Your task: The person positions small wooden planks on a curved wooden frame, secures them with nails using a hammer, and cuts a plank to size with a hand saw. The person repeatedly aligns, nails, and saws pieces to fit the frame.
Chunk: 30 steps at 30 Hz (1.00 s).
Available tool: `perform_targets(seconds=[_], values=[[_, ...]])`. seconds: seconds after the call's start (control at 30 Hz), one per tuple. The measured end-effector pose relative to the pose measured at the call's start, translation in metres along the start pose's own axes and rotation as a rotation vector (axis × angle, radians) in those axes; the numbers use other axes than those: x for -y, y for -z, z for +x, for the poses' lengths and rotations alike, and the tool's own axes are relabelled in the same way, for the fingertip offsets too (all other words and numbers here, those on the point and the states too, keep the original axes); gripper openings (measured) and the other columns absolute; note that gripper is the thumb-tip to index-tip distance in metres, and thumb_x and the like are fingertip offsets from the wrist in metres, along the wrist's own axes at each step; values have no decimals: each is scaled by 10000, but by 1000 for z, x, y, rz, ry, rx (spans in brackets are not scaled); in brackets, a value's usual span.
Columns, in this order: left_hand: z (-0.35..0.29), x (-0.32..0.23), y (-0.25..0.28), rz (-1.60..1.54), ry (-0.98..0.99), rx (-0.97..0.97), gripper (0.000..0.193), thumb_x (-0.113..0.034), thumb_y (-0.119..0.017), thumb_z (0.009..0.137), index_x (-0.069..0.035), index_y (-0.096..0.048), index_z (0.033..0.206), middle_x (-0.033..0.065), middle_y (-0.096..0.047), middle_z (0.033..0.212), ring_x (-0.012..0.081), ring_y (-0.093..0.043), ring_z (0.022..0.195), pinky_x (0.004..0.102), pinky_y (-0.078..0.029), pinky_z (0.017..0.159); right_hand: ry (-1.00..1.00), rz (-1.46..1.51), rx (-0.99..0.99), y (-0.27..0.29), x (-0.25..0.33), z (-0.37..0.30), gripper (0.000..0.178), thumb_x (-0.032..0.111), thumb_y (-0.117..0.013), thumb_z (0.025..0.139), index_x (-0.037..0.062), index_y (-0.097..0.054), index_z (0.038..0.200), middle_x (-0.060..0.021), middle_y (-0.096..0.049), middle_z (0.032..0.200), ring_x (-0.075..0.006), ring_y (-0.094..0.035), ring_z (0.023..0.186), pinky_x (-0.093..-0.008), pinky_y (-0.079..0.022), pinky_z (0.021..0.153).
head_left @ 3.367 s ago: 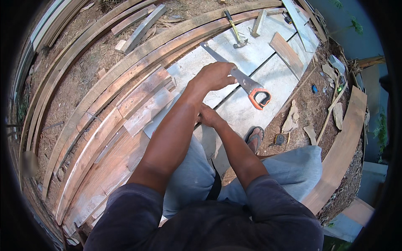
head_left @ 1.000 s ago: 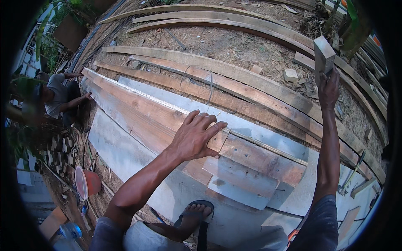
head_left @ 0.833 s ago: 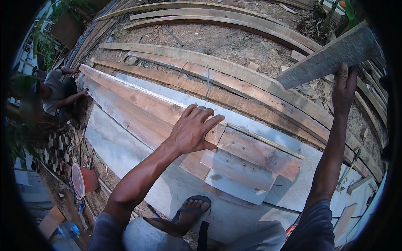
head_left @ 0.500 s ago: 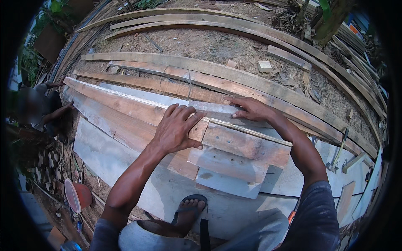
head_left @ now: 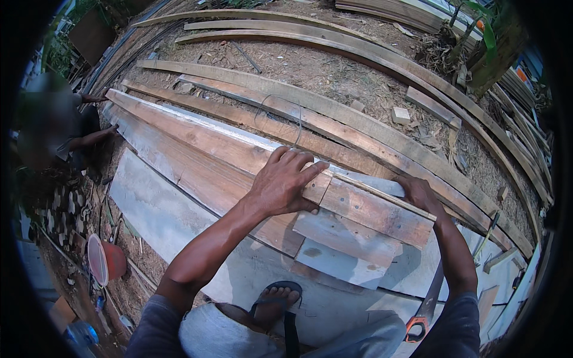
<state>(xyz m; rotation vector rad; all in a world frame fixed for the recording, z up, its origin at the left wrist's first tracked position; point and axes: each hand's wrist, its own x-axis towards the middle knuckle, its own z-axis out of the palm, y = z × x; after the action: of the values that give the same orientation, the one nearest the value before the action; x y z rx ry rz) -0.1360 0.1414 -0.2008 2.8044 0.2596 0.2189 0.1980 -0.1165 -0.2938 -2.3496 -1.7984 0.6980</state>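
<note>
In front of me a panel of joined wooden planks (head_left: 376, 209) stands tilted above the pale grey sheets. My left hand (head_left: 289, 182) clasps its upper edge, fingers over the top and thumb on the near face. Behind that edge lies a narrow pale board (head_left: 370, 182), mostly hidden by the panel. Its right end is in my right hand (head_left: 419, 194), whose fingers are partly out of sight. A co-worker's hands (head_left: 104, 110) touch the panel's far left end.
Long timbers (head_left: 334, 128) lie across the ground beyond the panel. An orange-handled handsaw (head_left: 418, 325) rests by my right forearm, with a hammer (head_left: 488, 238) farther right. A reddish bucket (head_left: 110, 262) sits at left. My sandalled foot (head_left: 277, 301) is on the pale sheets (head_left: 233, 280).
My right hand and the pale board have moved right along the panel, toward its right end. The left hand keeps its hold. The whole view has shifted, and more of the handsaw shows.
</note>
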Motion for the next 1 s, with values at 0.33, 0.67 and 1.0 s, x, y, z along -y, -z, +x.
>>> perform_targets(seconds=[0.33, 0.67, 1.0], values=[[-4, 2, 1, -33, -36, 7, 942, -495, -919, 618, -179, -560, 1430, 118, -589, 1342, 304, -536, 1296, 521, -340, 1167, 229, -252, -6, 78, 125, 190, 502, 290, -851, 786, 93, -595, 1170, -129, -672, 1135, -374, -662, 1096, -509, -541, 891], [-3, 9, -4, -64, -50, 18, 909, -514, -871, 682, -140, -547, 1444, 150, -591, 1343, 312, -538, 1297, 537, -327, 1162, 360, -240, -129, 26, 184, 274, 448, 74, -763, 792, 97, -580, 1201, -146, -598, 1171, -373, -652, 1094, -497, -550, 889], [-2, 17, -14, -120, -68, -11, 899, -460, -889, 674, -138, -550, 1442, 156, -588, 1347, 319, -534, 1307, 536, -304, 1175, 526, 67, -133, 9, 194, 317, 843, -114, -585, 813, 216, -382, 1561, -198, -410, 1523, -394, -439, 1416, -421, -407, 1190]])
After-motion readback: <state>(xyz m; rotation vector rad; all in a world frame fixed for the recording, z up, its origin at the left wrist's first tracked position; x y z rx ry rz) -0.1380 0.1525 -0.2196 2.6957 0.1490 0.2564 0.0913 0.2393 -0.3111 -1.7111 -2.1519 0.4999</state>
